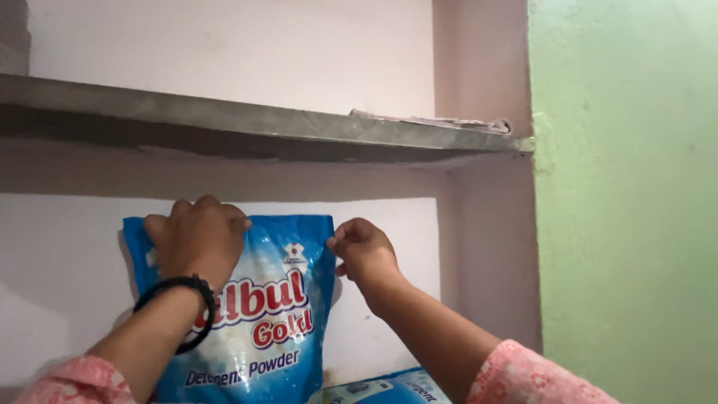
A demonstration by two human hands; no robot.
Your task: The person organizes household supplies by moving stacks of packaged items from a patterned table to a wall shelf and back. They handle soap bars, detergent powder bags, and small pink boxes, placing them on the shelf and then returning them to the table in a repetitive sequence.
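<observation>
Nearest, at the bottom edge, two pink patterned sleeves reach up and away into a wall alcove. Low down between the forearms lies a second blue packet, flat, with only its top in view.

Just past the sleeves, the left hand, with a black band on its wrist, is closed over the top left corner of a blue detergent bag, fingers curled over the upper edge. The right hand pinches the top right corner between thumb and fingertips, the other fingers folded in. Held by both upper corners like this, the bag hangs upright with its printed face toward the camera; a soft, full bag would likely slump if gripped lower or by one corner only. The bag sits between the hands and below them, its left side partly hidden by the left wrist.

Behind the bag stands the pale back wall of the alcove. Above and farther off runs a grey stone shelf, with folded paper on its right end. To the right rises a green wall.
</observation>
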